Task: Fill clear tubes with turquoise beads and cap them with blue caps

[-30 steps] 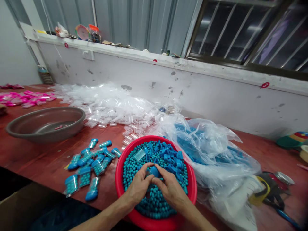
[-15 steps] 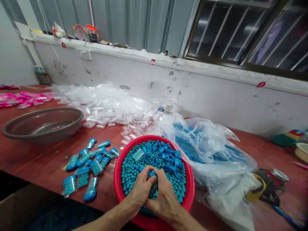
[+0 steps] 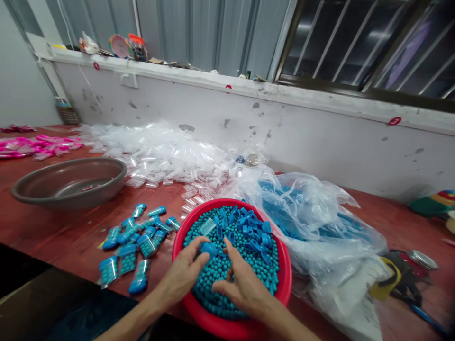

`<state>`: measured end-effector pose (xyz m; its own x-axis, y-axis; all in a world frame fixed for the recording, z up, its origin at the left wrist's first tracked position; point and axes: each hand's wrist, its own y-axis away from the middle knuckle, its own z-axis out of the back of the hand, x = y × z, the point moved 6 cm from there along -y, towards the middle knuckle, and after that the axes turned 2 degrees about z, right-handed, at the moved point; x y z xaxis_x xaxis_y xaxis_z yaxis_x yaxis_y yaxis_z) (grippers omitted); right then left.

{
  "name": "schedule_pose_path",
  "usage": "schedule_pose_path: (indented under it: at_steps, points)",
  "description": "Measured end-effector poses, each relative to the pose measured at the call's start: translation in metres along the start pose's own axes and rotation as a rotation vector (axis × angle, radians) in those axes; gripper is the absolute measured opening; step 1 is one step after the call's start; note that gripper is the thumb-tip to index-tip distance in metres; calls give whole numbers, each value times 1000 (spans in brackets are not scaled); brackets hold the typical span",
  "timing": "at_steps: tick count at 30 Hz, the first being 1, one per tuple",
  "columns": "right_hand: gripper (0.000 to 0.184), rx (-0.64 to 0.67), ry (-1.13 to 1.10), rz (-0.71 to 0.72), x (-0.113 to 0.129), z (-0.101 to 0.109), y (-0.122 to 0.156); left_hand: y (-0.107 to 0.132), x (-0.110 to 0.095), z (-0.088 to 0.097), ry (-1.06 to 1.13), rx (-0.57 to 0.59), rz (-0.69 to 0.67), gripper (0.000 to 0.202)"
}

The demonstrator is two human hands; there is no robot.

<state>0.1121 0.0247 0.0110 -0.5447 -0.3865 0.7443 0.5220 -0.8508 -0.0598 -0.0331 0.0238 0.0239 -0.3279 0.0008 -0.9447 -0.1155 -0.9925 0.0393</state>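
A red basin (image 3: 288,274) full of small teal beads (image 3: 227,270) stands before me. My left hand (image 3: 186,267) is over its left side, thumb and fingers closed on a small blue-capped container (image 3: 209,249); its lower part is hidden by the hand. To the right, my right hand (image 3: 240,282) is above the beads with its fingers apart and nothing in it. Loose blue caps (image 3: 254,232) lie heaped on the beads at the back right. One clear empty container (image 3: 207,227) rests on the beads at the back left.
Left of the basin lie several filled, blue-capped containers (image 3: 146,244). Behind is a big heap of clear containers (image 3: 167,151). A grey-brown basin (image 3: 71,201) stands far left, near pink pieces (image 3: 44,144). A plastic bag of blue caps (image 3: 302,208) lies at right.
My hands were together over the beads around a small container. They have parted: the left moved left with the blue-capped container, and the right opened and let go.
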Motion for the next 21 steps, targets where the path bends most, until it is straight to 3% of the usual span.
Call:
schedule_pose_path:
  at_steps: [3, 6, 9, 11, 15, 18, 21]
  points:
    - [42, 5, 131, -50, -22, 18, -7, 7, 15, 57, -258, -131, 30, 39]
    - [25, 45, 318, -48, -30, 26, -18, 14, 29, 107, -686, -343, 178, 42]
    - [22, 72, 493, 0, -20, 20, -34, 15, 26, 124, -972, -465, 278, 45]
    - [21, 105, 611, 41, -9, 9, -45, 7, 13, 114, -1015, -469, 194, 43]
    - [25, 176, 731, 83, 2, -18, -63, -22, -11, 69, -979, -356, 22, 35]
    - [17, 227, 761, 96, -2, -29, -64, -52, -13, 35, -1007, -196, 26, 34]
    - [18, 266, 793, 80, -11, -27, -56, -81, -4, 11, -1005, -80, 48, 28]
